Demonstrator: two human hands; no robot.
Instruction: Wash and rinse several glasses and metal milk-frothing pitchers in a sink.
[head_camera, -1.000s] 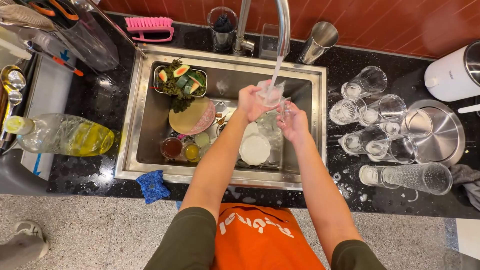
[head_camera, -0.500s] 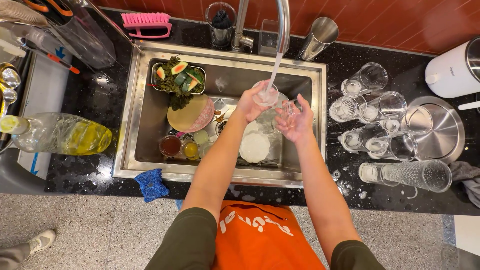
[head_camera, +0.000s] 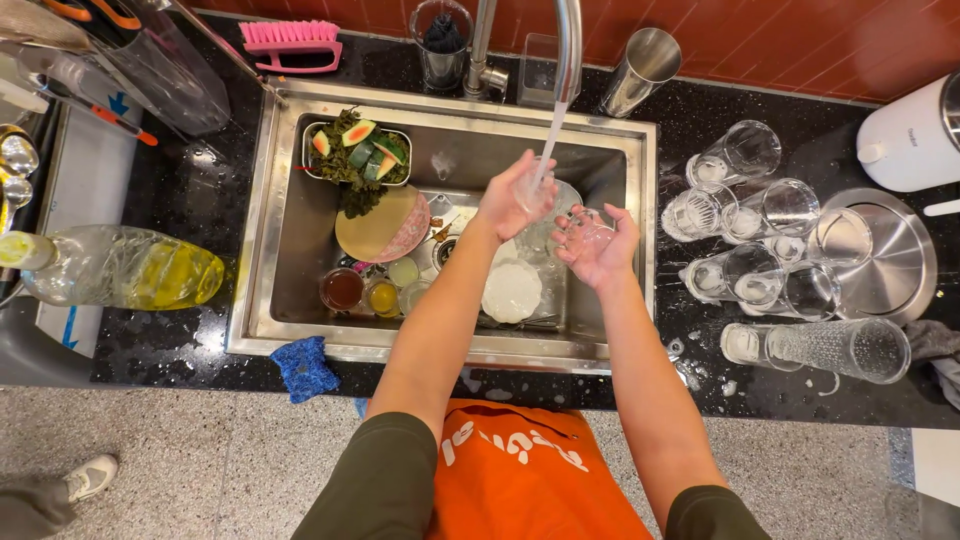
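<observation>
My left hand (head_camera: 512, 197) is over the steel sink (head_camera: 292, 215), fingers curled around a small clear glass (head_camera: 538, 190) held in the water stream from the tap (head_camera: 567, 45). Just to its right, my right hand (head_camera: 600, 255) is cupped palm-up around another clear glass (head_camera: 586, 232). Below both hands, in the sink, lie a white dish (head_camera: 512, 292) and more glassware. The two hands are close together but apart.
The sink also holds a tray of greens and melon rind (head_camera: 355, 150), a round plate (head_camera: 380, 225) and small sauce cups (head_camera: 365, 293). Several clear glasses (head_camera: 755, 215) and a steel lid (head_camera: 880, 255) are on the right counter. Left are an oil bottle (head_camera: 125, 268), a blue scrubber (head_camera: 305, 368) and a pink brush (head_camera: 292, 40).
My right hand has come off the glass under the tap and drawn slightly right and down. My left hand has stayed in the stream.
</observation>
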